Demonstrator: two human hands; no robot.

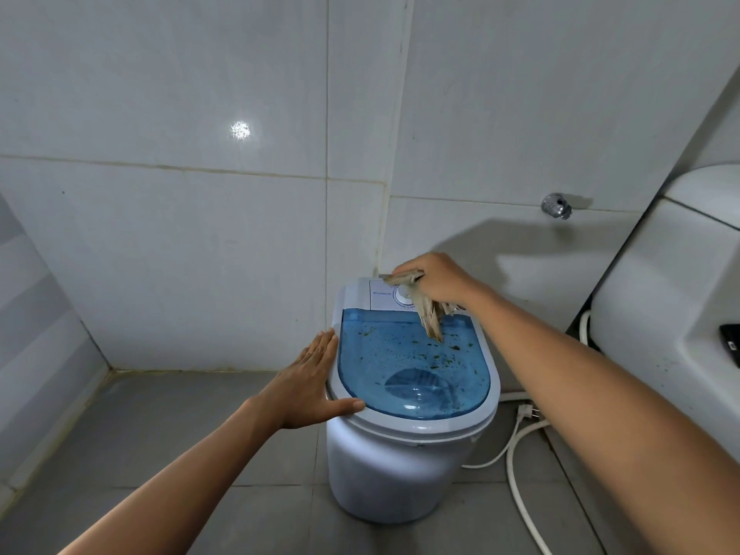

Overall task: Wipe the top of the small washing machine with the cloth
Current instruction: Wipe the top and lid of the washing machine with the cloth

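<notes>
Your left hand (306,388) lies flat and open against the left rim of the small washing machine (404,466), fingers straight and pointing away from you along the edge, thumb spread across the near-left corner of the rim. The machine is a white tub standing on the grey tiled floor (160,434) near the corner of the white tiled wall (200,234). Its translucent blue lid (412,370) is closed and speckled with dark green-brown specks, thickest toward the far half. Behind the lid sits the white control panel (380,296) with a round dial, partly hidden by the cloth. Your right hand (434,280) hovers over that panel, fingers curled round a bunched beige cloth (428,314); one end of it hangs down and touches the far edge of the blue lid. Right of the machine, a white hose (516,466) and a plug (528,412) lie on the floor. A chrome tap (556,206) sticks out of the wall above, and a larger white appliance (660,294) stands at the right edge.
</notes>
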